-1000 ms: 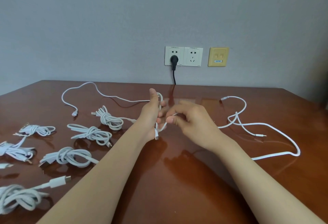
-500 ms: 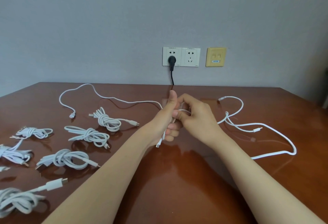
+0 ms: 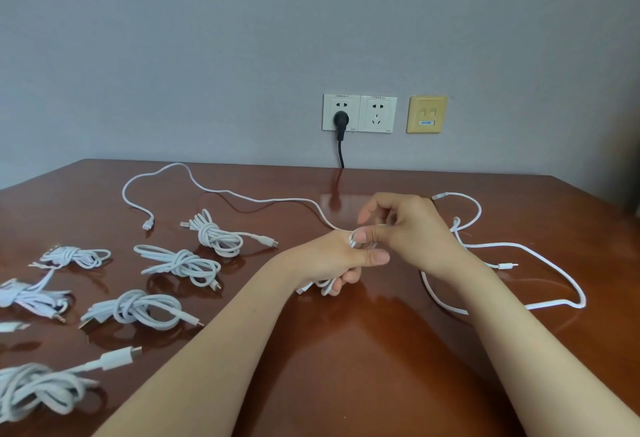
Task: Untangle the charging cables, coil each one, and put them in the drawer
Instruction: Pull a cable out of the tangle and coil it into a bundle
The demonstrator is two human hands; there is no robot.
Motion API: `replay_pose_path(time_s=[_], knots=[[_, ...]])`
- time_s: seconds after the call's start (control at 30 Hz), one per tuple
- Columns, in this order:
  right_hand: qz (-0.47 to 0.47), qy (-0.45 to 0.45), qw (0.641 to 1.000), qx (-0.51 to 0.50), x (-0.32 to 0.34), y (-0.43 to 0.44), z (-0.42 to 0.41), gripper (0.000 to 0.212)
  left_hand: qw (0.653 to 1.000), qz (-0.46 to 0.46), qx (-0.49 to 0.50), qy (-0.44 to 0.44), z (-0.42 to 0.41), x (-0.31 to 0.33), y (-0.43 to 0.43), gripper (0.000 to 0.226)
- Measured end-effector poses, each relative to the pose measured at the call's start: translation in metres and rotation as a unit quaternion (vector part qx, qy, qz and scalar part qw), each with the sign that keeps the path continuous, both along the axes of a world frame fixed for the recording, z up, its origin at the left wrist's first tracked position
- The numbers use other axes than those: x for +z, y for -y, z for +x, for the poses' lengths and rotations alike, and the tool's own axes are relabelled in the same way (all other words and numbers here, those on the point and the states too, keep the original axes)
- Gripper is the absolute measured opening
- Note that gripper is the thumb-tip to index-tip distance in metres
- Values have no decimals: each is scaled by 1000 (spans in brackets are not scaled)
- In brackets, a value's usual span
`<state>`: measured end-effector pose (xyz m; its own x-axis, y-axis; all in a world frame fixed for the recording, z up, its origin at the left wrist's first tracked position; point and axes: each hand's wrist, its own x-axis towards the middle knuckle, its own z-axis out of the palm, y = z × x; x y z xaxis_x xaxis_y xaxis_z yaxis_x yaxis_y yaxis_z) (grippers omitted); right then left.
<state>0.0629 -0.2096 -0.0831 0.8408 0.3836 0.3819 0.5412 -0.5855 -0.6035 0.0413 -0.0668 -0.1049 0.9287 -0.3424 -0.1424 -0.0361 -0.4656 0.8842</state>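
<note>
At desk [image 3: 346, 350] centre: left hand [image 3: 329, 262] curled round loops of a white cable [image 3: 242, 196], tail trailing back-left. Right hand [image 3: 414, 232] pinches the same cable beside the left thumb. Left side: knotted coils [image 3: 180, 263]. Right side: one loose cable [image 3: 554, 258].

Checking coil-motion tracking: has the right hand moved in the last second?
Yes. The right hand has shifted rightward: it was below the white sockets, now it is below the yellow wall plate.
</note>
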Motion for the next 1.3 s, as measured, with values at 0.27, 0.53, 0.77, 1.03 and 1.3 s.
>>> replay_pose_path(time_s=[0.27,0.53,0.77,1.03,1.3], knots=[[-54,62,996,-20,2,0,-3,28,996,64,15,59,6,-4,1,57],[-9,57,998,-39,1,-1,0,29,998,12,11,53,6,-4,2,50],[56,-4,998,1,-3,-2,3,19,996,10,38,83,2,-4,1,47],[-3,14,999,-40,-7,-1,9,20,976,-115,165,89,11,-6,2,48],[-121,76,984,-105,-5,-3,0,19,936,-161,296,99,17,-4,-3,45]])
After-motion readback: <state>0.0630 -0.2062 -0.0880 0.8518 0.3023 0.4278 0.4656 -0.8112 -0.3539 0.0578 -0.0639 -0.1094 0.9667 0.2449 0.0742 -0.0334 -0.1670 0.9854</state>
